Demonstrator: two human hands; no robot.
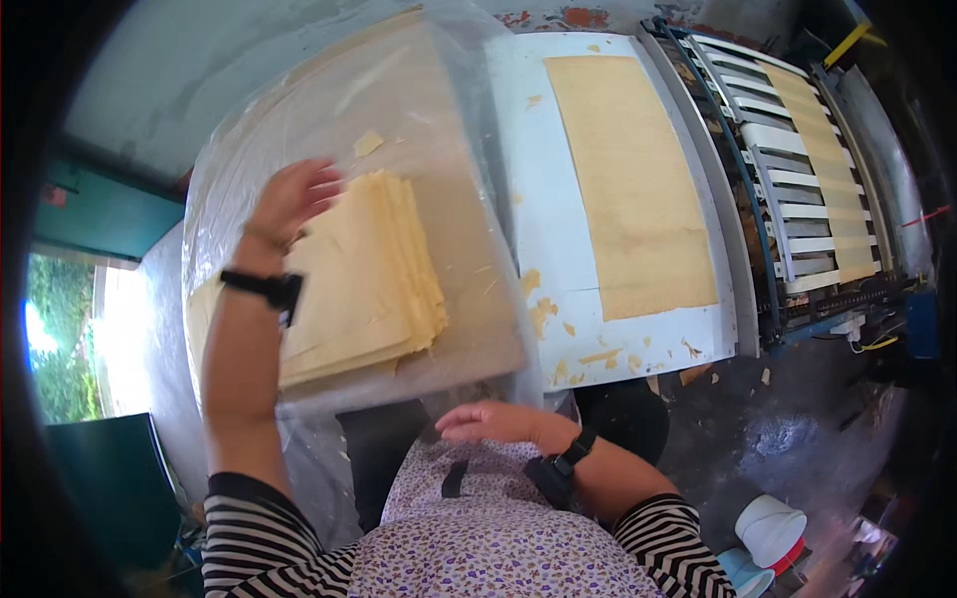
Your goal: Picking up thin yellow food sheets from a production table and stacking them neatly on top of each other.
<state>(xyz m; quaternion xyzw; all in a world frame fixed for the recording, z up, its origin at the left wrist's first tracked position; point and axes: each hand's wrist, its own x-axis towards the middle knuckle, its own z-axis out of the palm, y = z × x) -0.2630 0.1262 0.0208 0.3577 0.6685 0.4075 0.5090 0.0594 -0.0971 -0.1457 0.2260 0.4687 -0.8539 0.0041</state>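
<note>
A stack of thin, pale yellow sheets [359,276] with ragged edges lies on a board covered in clear plastic film [478,299]. My left hand [299,190] is over the stack's far left part, its fingers blurred and loosely bent, with nothing visible in them. Whether it touches the top sheet I cannot tell. In front of my flowered apron [493,553], my right hand [490,422] is held near the board's front edge, holding nothing that I can see. One long yellow sheet [635,194] lies flat on the white tabletop [546,224] to the right.
Beyond the white tabletop stands a slatted conveyor machine [800,179] carrying another yellow strip [830,172]. Yellow flakes [546,314] are scattered across the tabletop. A white bucket [770,531] is on the floor at lower right. A green panel [112,486] stands at left.
</note>
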